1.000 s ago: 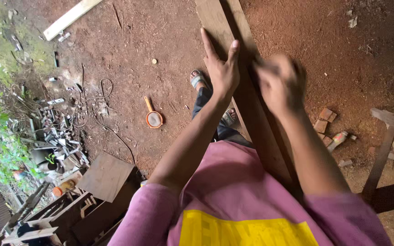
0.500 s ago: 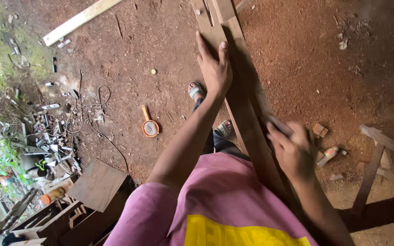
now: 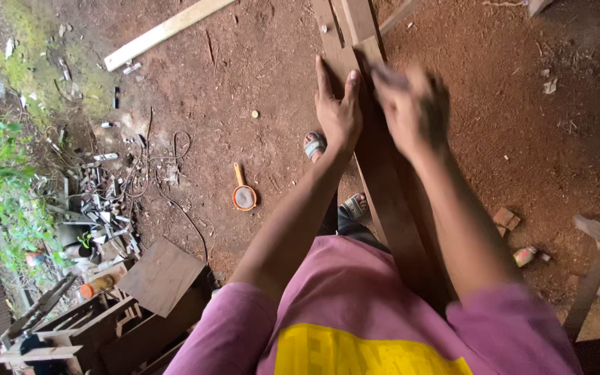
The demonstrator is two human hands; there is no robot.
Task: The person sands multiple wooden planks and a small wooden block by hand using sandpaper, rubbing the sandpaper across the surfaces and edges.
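A long dark wooden plank runs from my body away toward the top of the view. My left hand lies flat on its left edge, fingers stretched forward. My right hand is on the plank's top face just to the right, blurred by motion, fingers loosely spread; whether it pinches anything is unclear. A second lighter board lies on the plank at its far end. My sandalled feet show on the red dirt below.
An orange round scoop with a handle lies on the dirt left of my feet. A pale plank lies at top left. Metal scrap and wires, a brown board and a wooden frame at right.
My right hand slid back along the plank toward my body, then forward again to beside the left hand. The left hand stayed pressed on the plank.
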